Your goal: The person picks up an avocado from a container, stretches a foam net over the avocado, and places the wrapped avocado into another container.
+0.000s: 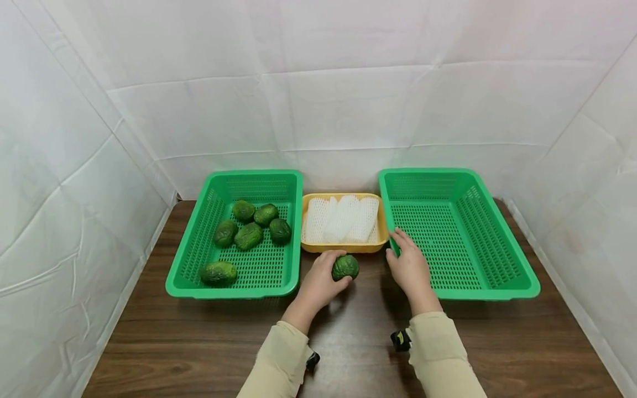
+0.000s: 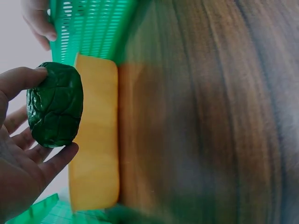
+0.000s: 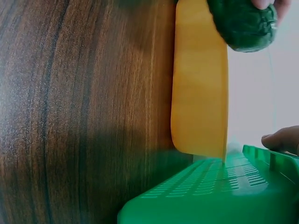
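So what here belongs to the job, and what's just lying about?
Likely job:
held wrinkled dark-green oval fruit
six similar fruits
left rectangular green plastic basket
right matching basket
shallow yellow plastic tray
white mesh sleeves

Likely just setting:
creased white sheet walls
brown wood-grain table

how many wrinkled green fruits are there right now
7 wrinkled green fruits: one held in the left hand, five grouped in the left basket, and one apart near that basket's front-left corner.

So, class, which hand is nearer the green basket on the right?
Right. The right hand is at the left rim of that green basket; the left hand holds a green fruit farther off, in front of the yellow tray.
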`<state>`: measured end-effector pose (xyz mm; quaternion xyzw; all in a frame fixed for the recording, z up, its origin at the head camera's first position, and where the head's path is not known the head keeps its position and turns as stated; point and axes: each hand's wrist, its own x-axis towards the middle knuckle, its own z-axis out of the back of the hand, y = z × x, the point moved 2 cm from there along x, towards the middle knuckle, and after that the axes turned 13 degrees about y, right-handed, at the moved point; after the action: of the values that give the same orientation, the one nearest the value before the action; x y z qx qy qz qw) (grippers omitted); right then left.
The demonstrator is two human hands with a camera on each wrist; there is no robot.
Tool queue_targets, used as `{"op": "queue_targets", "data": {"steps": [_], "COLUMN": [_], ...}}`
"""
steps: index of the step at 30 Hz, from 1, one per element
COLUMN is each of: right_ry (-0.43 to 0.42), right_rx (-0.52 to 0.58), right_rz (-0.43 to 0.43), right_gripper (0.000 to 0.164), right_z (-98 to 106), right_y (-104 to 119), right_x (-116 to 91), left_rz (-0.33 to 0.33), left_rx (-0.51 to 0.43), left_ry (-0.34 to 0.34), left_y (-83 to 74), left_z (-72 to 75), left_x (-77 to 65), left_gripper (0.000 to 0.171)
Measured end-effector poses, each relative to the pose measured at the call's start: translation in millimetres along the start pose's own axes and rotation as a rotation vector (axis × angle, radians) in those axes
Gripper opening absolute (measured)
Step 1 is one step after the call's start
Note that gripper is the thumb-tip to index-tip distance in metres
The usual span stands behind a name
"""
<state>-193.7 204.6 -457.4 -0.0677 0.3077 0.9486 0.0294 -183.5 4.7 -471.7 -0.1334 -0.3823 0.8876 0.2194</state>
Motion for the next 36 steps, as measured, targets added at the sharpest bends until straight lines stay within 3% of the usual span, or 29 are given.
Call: {"op": "queue_targets", "data": {"steps": [13, 23, 36], "right_ry": [0.007, 0.014, 0.020], "right_rx": [0.044, 0.061, 0.070], "right_rz": [-0.004, -0.017, -0.024], "right_gripper": [0.049, 0.049, 0.049], "right_z": [0, 1, 2], "right_y": [0, 0, 0], "right_x": [1, 0, 0], "left_rz": [0.028, 0.066, 0.062], "left_rx": [-0.098, -0.145, -0.178], "left_ry": [0.079, 0.073, 0.073], "left_y": [10.6, 17.6, 21.2], "left_z": [-17.9, -28.8, -29.7], "left_x": [6.5, 15.9, 21.7], "left_gripper": [0.051, 0.051, 0.051]}}
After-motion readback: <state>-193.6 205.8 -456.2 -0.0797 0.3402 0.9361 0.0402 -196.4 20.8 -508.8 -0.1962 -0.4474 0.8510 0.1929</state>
